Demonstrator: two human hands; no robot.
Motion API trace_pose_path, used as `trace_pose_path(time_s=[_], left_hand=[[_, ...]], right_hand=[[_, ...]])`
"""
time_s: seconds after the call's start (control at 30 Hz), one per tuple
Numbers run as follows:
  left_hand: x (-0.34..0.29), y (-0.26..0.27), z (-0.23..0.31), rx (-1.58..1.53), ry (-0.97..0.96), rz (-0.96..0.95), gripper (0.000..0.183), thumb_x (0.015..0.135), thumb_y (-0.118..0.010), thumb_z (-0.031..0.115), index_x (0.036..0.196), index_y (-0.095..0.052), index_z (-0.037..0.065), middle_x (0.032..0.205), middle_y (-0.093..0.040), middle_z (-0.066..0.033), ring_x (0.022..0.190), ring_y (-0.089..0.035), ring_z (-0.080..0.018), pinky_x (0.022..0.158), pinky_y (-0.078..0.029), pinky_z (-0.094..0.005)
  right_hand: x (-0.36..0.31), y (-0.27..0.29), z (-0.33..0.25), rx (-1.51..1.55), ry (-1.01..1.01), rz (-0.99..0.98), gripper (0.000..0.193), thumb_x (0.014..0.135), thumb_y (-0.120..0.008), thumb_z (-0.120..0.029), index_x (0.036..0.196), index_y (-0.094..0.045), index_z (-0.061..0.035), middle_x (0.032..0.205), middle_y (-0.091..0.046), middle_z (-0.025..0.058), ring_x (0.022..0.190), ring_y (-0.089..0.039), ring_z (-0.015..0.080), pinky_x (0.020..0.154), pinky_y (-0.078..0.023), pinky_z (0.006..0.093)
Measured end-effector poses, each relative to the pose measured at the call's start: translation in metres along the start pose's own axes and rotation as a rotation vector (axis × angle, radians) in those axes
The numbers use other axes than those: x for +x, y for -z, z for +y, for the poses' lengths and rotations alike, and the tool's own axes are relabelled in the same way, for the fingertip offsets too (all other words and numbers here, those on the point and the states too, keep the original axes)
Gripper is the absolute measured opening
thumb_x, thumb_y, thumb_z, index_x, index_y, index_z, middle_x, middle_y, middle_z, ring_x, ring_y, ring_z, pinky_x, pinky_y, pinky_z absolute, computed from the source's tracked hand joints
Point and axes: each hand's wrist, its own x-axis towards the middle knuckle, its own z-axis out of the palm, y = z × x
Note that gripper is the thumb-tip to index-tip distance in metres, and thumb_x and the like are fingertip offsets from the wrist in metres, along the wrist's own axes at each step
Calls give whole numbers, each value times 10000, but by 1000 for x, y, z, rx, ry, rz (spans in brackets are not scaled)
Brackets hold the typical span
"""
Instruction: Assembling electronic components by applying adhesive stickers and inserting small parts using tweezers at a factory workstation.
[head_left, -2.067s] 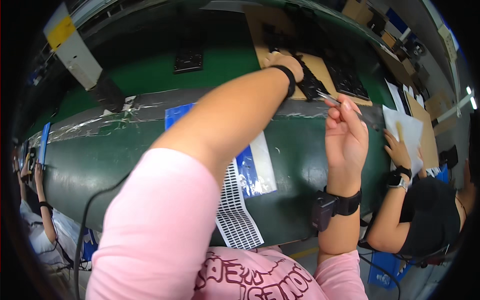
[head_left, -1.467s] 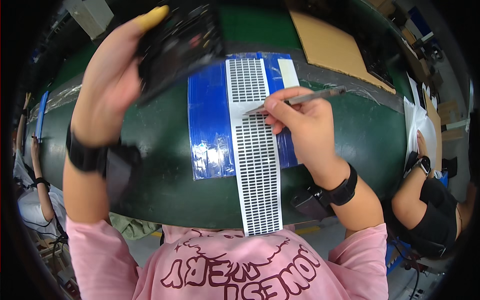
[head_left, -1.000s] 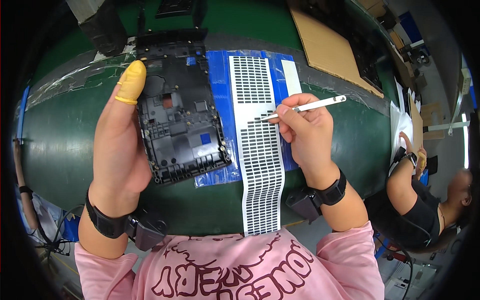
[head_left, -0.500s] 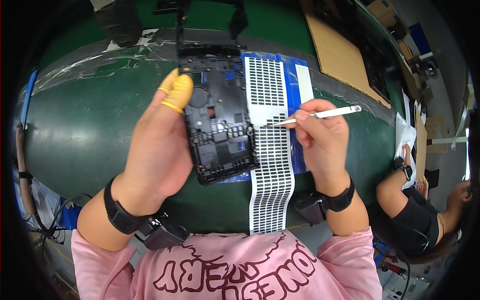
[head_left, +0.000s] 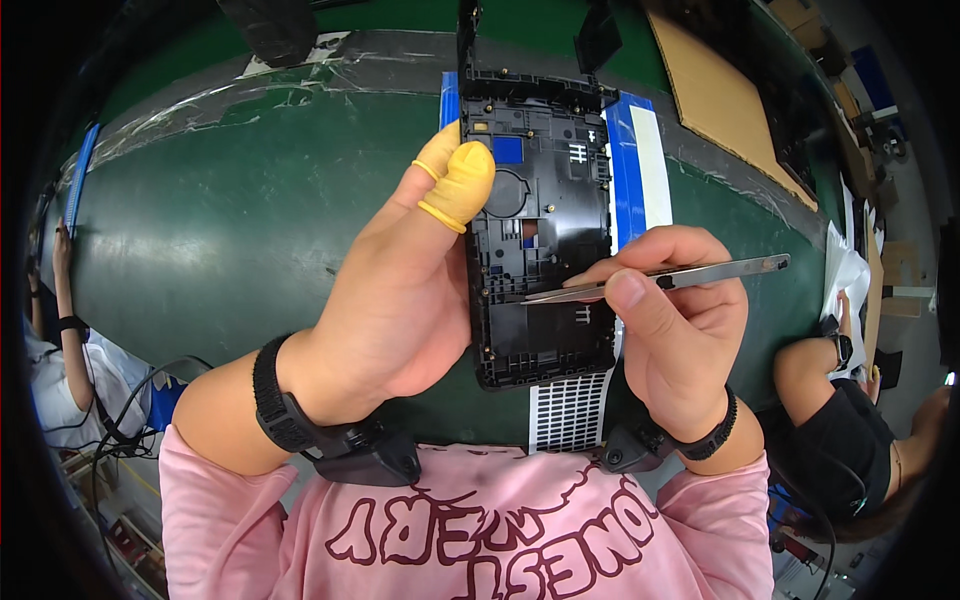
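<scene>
A black plastic device housing [head_left: 560,240], moulded with ribs, small bosses and a cutout, rests in my left hand [head_left: 400,290]. That hand grips its left side, with yellow finger cots [head_left: 462,188] on the thumb and a finger. My right hand [head_left: 690,325] pinches silver tweezers [head_left: 720,271]. Their tips lie over the lower middle of the housing; whether they touch it or hold a tiny piece I cannot tell. Beneath the housing runs a white sheet of small black rectangular stickers [head_left: 568,410], mostly hidden, its near end showing.
Blue sheeting [head_left: 628,180] and a white strip [head_left: 652,165] lie under and right of the housing on the green table [head_left: 250,210]. Cardboard [head_left: 730,110] lies at the far right. Other people's arms show at the left [head_left: 75,340] and right [head_left: 810,380].
The housing has moved right and now covers most of the sticker sheet. The tweezer tips were at the sheet beside the housing; now they are over the housing. The view has shifted slightly.
</scene>
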Motion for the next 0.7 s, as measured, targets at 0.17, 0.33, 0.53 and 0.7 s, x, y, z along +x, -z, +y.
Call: trace_pose_path(time_s=[0.17, 0.33, 0.53, 0.7], left_hand=[[1, 4, -3, 29, -15, -9, 442, 898, -364, 358, 1250, -327, 92, 1137, -474, -61, 983, -495, -163, 844, -430, -319], [0, 1, -2, -9, 3, 5, 459, 891, -385, 358, 1256, -319, 88, 1141, -469, -63, 981, -492, -158, 847, -428, -314], [-2, 5, -1, 9, -12, -17, 456, 888, -395, 357, 1245, -325, 81, 1143, -467, -66, 996, -493, -161, 856, -425, -317], [0, 3, -4, -17, -7, 1, 457, 890, -388, 358, 1246, -314, 82, 1148, -466, -66, 1008, -491, -163, 858, -424, -317]], right_hand=[[-1, 2, 2, 7, -33, 17, 180, 759, -534, 96, 933, -503, 63, 857, -577, 117, 780, -588, 143, 705, -482, 231], [-1, 2, 3, 8, -46, 33, 179, 760, -531, 96, 934, -502, 66, 850, -580, 122, 772, -588, 144, 703, -484, 231], [-2, -1, 2, 19, -54, 40, 171, 771, -524, 90, 938, -496, 70, 832, -590, 137, 757, -599, 156, 690, -494, 240], [-1, -1, 3, 30, -33, 41, 169, 774, -527, 86, 939, -491, 72, 831, -592, 141, 756, -600, 158, 694, -499, 245]])
